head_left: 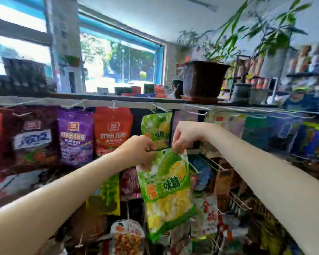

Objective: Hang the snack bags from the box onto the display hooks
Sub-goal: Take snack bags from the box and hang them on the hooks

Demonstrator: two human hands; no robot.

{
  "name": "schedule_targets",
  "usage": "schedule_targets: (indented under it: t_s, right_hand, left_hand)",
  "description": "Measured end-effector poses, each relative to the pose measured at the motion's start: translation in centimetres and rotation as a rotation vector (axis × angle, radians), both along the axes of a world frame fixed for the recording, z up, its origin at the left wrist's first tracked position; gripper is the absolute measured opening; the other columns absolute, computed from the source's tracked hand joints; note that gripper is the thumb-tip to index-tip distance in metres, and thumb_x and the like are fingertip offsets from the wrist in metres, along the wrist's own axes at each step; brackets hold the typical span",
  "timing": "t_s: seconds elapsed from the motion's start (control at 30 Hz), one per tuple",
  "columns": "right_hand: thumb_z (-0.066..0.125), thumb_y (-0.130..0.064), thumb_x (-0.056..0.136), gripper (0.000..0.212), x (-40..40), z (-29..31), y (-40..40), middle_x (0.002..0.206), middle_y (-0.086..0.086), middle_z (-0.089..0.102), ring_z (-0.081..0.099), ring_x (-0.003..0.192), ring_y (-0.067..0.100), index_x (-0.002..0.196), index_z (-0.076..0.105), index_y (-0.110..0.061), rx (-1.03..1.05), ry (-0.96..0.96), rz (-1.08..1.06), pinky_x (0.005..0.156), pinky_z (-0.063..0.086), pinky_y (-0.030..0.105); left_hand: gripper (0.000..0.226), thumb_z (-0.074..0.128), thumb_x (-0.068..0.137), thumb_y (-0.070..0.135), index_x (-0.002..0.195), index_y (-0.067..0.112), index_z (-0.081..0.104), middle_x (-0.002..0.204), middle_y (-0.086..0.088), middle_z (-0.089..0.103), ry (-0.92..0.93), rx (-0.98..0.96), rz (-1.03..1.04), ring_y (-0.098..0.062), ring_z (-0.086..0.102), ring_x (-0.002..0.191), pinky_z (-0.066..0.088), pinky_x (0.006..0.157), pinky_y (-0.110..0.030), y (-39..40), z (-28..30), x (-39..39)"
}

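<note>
Shop rack (pixel 173 104); both hands pinch green bag (pixel 166 186).

A green-and-yellow snack bag (pixel 166 192) hangs tilted, top edge at a dark hook (pixel 159 149).

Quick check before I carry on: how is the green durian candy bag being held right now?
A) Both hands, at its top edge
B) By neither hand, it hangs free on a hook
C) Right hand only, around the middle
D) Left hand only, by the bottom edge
A: the left hand and the right hand both pinch the top edge of the green durian candy bag, which hangs down below them.
</note>
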State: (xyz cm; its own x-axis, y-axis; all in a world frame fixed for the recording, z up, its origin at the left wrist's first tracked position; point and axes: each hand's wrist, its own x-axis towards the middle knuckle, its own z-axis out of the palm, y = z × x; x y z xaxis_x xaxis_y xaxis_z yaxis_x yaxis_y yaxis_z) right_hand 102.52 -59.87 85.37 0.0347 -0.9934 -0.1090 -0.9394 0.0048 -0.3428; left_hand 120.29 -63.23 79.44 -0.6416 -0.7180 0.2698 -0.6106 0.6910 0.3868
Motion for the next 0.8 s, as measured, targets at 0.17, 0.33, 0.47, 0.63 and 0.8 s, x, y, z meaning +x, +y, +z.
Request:
schedule_targets:
  t_s: [0.17,0.33,0.47,0.63,0.8]
  right_hand:
    - [0.064,-0.008,0.086,0.011,0.6,1.1,0.0,0.067,0.006,0.070,0.071,0.066,0.019,0.080,0.071,-0.002,-0.035,0.015,0.098,0.069,0.060,0.031]
    - [0.060,-0.003,0.088,0.010,0.7,2.7,-0.5,0.082,0.017,0.070,0.070,0.060,0.021,0.081,0.066,0.002,-0.120,-0.068,0.104,0.057,0.058,0.025]
    - [0.065,-0.010,0.086,0.018,-0.2,3.1,-0.9,0.098,0.013,0.072,0.073,0.074,0.018,0.093,0.069,0.006,-0.218,-0.028,0.029,0.075,0.056,0.033]
    - [0.063,-0.004,0.086,0.006,-3.0,1.4,-2.0,0.093,0.008,0.068,0.072,0.084,0.025,0.087,0.068,0.000,-0.244,-0.375,-0.069,0.083,0.057,0.036]
    - [0.070,-0.018,0.083,0.007,-6.4,0.6,-4.5,0.084,0.002,0.065,0.067,0.059,0.008,0.082,0.067,-0.012,-0.166,-0.574,0.020,0.051,0.050,0.013]
  left_hand:
    - [0.021,0.053,0.089,0.024,0.086,0.008,0.066,0.073,-0.003,0.072,-0.162,-0.128,0.222,-0.019,0.068,0.073,0.054,0.074,-0.030,1.2,2.9,0.4]
    - [0.021,0.045,0.093,0.022,0.083,0.009,0.058,0.077,-0.001,0.070,-0.195,-0.128,0.293,-0.014,0.069,0.063,0.047,0.055,-0.020,0.9,5.5,0.0]
    - [0.016,0.043,0.096,0.019,0.083,0.011,0.046,0.081,-0.003,0.065,0.021,0.053,0.259,-0.018,0.071,0.066,0.054,0.056,-0.022,-0.5,6.3,-1.5]
    - [0.024,0.050,0.094,0.028,0.075,0.014,0.050,0.045,0.003,0.063,0.165,0.049,0.255,-0.013,0.068,0.052,0.052,0.054,-0.018,-2.3,4.8,-4.2]
    - [0.024,0.058,0.091,0.028,0.076,0.010,0.051,0.051,-0.002,0.066,0.272,0.137,0.221,-0.012,0.067,0.049,0.056,0.055,-0.023,-5.3,4.5,-6.2]
